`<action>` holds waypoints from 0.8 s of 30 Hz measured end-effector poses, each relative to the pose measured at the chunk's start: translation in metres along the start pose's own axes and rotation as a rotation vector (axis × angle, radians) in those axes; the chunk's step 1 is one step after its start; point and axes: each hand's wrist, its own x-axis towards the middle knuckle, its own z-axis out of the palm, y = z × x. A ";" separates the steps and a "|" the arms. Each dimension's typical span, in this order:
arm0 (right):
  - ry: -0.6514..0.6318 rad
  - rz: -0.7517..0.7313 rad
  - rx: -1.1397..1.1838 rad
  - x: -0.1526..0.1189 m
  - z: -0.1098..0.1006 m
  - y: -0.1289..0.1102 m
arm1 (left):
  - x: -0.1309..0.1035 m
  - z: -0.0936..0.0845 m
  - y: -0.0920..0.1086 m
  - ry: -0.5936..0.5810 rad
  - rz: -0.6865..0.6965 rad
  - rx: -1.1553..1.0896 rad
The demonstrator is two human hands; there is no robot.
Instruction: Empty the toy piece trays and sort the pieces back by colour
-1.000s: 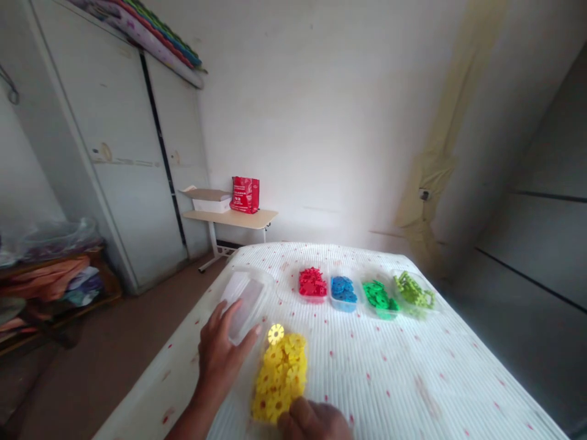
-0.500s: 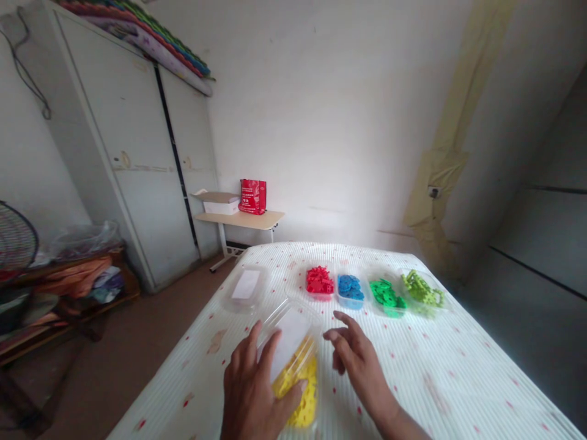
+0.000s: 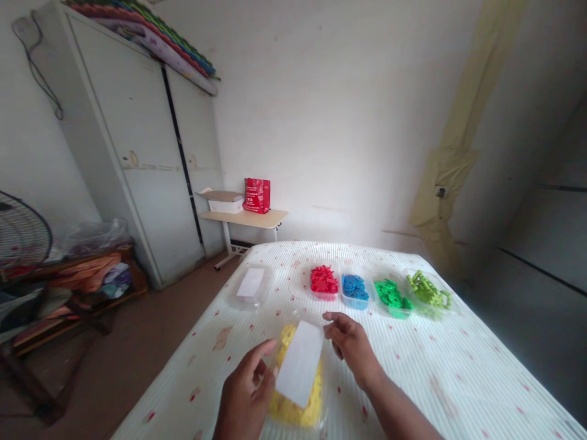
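Note:
A clear plastic container of yellow plastic pieces (image 3: 293, 414) stands on the near part of the table. Over it lies a clear lid with a white paper label (image 3: 300, 363). My left hand (image 3: 250, 382) is at the lid's left edge, its thumb and curved fingers about the rim. At the far right corner, my right hand (image 3: 351, 345) pinches the lid's edge between thumb and bent fingers. Whether the lid sits fully down on the rim cannot be made out.
Across the table stand containers of red pieces (image 3: 323, 281), blue pieces (image 3: 354, 288), green pieces (image 3: 392, 297) and lime pieces (image 3: 427, 290). Another labelled clear lid (image 3: 251, 284) lies at the back left. Beyond are a small side table (image 3: 247, 218) and a red bag (image 3: 257, 195).
The lid has turned and come down flatter over the yellow pieces. My left hand has shifted from across it to its left edge; my right hand has come to its right corner.

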 end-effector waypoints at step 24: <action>0.143 -0.300 -0.629 0.015 0.013 0.017 | 0.006 0.000 -0.007 0.023 -0.202 -0.291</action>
